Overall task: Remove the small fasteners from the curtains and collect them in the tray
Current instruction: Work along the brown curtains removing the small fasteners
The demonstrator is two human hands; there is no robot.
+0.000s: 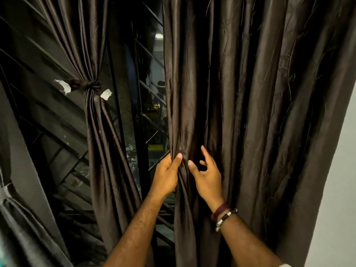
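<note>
A dark brown satin curtain hangs loose on the right. My left hand grips its left edge, thumb pressed on a bunched fold. Just to the right, my right hand hovers at the same fold with its fingers loosely curled and thumb out, holding nothing. A second brown curtain on the left is gathered by a knotted tie-back with white tags at its ends. No small fastener and no tray are in view.
Between the curtains a window with a dark metal grille shows night outside. A third gathered curtain hangs at the lower left. A pale wall borders the right side.
</note>
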